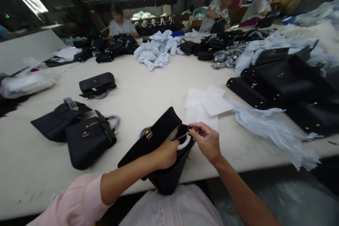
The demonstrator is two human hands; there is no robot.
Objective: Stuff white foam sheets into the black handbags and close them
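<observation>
A black handbag [169,174] stands tilted at the table's front edge, against my clothing. Its flap [156,136], with a gold clasp, is lifted back, so the mouth shows. My left hand [168,153] reaches into that mouth with fingers curled on the bag; the fingertips are hidden inside. At the far right corner of the mouth, my right hand [205,139] pinches the gold zipper pull [188,133] between thumb and fingers. A white-wrapped handle [183,143] lies between my two hands.
Finished-looking black handbags [90,141] lie on the left, and stacked black bags [283,81] on the right. White sheets [206,104] and a pale blue wrapping [278,130] are nearby. Beyond sits crumpled blue wrapping [159,47]. Several people work across the table [148,91].
</observation>
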